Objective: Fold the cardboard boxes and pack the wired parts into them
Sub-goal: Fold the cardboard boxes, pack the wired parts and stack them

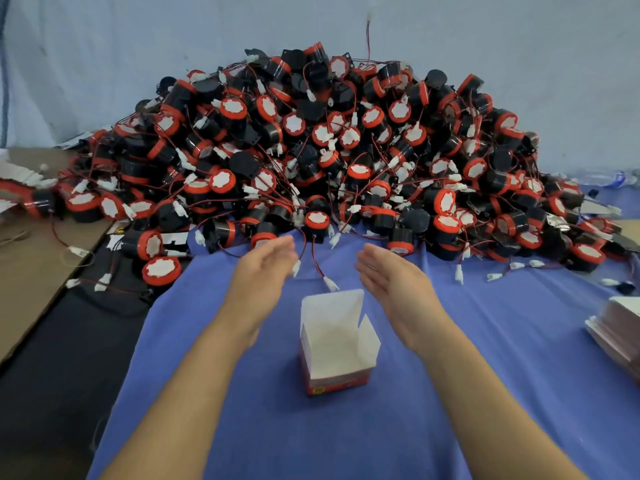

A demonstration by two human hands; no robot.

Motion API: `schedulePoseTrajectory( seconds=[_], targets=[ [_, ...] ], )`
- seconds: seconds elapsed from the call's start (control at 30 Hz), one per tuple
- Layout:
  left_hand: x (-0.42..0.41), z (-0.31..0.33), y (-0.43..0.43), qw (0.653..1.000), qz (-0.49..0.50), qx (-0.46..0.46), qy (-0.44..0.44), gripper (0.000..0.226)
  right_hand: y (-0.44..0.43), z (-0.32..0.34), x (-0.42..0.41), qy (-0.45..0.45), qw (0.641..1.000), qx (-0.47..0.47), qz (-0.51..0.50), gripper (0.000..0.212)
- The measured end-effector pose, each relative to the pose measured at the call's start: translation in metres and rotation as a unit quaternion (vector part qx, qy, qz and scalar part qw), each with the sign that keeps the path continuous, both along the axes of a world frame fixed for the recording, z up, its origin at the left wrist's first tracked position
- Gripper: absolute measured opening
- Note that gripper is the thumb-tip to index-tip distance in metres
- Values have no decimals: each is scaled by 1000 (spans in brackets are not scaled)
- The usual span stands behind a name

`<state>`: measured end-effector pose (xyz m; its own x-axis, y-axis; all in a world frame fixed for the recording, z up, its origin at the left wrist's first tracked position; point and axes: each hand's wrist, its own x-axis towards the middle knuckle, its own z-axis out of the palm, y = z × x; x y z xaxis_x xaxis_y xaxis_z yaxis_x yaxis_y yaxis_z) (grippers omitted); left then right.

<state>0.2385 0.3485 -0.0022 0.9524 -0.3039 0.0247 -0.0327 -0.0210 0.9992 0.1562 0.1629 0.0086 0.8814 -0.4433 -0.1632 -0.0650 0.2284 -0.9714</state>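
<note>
Small red-and-white cardboard box (334, 344), open-topped, at centre; left hand (263, 268) & right hand (388, 275), empty, open-palmed, face 12 o'clock heap of black-and-red wired parts (311, 150), prob. light, rigid, tangly: grip body, not wire.

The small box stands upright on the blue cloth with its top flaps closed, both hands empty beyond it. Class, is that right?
No. The head view shows the small box with top flaps open; it does stand upright on the blue cloth, left hand and right hand empty.
</note>
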Motion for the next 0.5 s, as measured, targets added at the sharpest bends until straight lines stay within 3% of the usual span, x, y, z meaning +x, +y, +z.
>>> schedulePoseTrajectory(
  seconds=[0.07,0.17,0.37,0.5],
  targets=[
    [32,2,-32,999,-30,3,21,36,-3,11,42,9,999,15,48,40],
    [80,-6,-75,996,-55,64,10,36,-2,12,100,46,995,-14,83,33],
    [146,-22,-129,993,-15,76,91,62,-10,-22,170,99,984,-147,31,37],
    [163,-39,-134,991,-11,95,96,59,-16,-38,182,105,968,-225,24,54]
  ],
)
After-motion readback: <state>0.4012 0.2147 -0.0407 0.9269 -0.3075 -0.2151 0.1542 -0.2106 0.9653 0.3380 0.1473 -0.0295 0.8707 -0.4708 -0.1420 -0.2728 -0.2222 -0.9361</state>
